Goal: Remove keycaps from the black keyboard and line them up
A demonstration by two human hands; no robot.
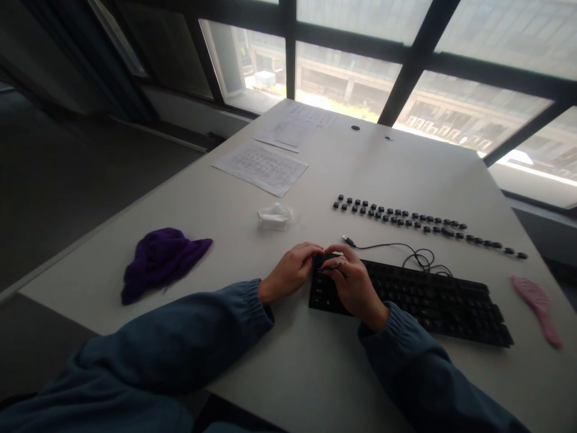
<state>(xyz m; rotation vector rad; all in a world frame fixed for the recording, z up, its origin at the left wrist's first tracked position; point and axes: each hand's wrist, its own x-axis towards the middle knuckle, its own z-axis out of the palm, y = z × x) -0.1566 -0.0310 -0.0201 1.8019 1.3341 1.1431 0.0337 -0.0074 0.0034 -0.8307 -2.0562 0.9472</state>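
A black keyboard (433, 304) lies on the white table (279, 361) in front of me, its cable (396, 248) looped behind it. My left hand (291, 270) grips the keyboard's left end, fingers curled over the top corner. My right hand (354, 282) rests on the left part of the keyboard with fingers bent and pinched on something small I cannot make out. Behind the keyboard, several loose black keycaps (424, 224) sit in two rows.
A purple cloth (157, 260) lies at the left of the table. A crumpled white wrapper (274, 216) sits mid-table. Printed paper sheets (264, 166) lie at the far side near the windows. A pink brush (538, 307) lies at the right edge.
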